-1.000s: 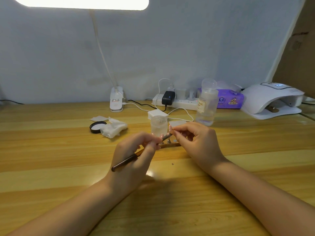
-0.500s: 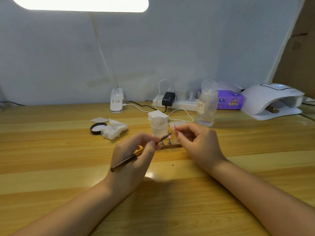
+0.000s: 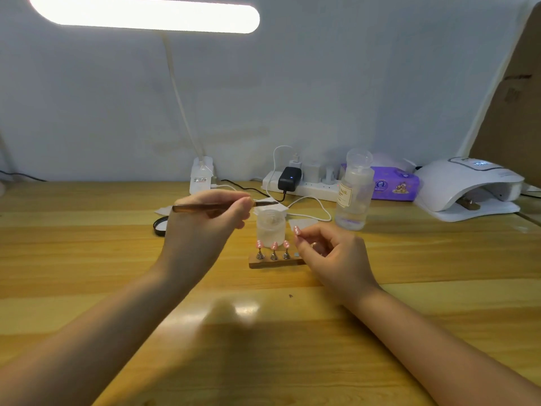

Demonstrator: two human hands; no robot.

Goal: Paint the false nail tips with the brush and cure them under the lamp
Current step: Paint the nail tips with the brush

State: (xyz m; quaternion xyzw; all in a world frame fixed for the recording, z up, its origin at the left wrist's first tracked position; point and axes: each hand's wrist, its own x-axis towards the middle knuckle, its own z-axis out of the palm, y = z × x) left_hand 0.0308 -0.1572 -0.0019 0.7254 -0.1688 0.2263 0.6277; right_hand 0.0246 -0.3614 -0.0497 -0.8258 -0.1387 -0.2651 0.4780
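Observation:
My left hand (image 3: 205, 227) grips a thin brown brush (image 3: 205, 207), held level above the table with its tip over a frosted jar (image 3: 270, 228). My right hand (image 3: 333, 259) pinches a pink false nail tip (image 3: 297, 230) on its small metal holder, just right of the jar. Three more pink nail tips (image 3: 274, 246) stand on metal pegs in a wooden base (image 3: 275, 262), between my hands. A grey spot at the base's right end bears no peg. The white curing lamp (image 3: 468, 186) sits at the far right, with something lying inside its opening.
A clear liquid bottle (image 3: 354, 191) stands right of the jar. Behind are a power strip (image 3: 304, 187) with chargers and cables, a purple wipes pack (image 3: 393, 186) and the desk lamp's base (image 3: 202, 175). A black lid (image 3: 160, 225) and white pads lie to the left.
My left hand has lifted the brush up and left, away from the held nail tip, and turned it level. My right hand has barely moved.

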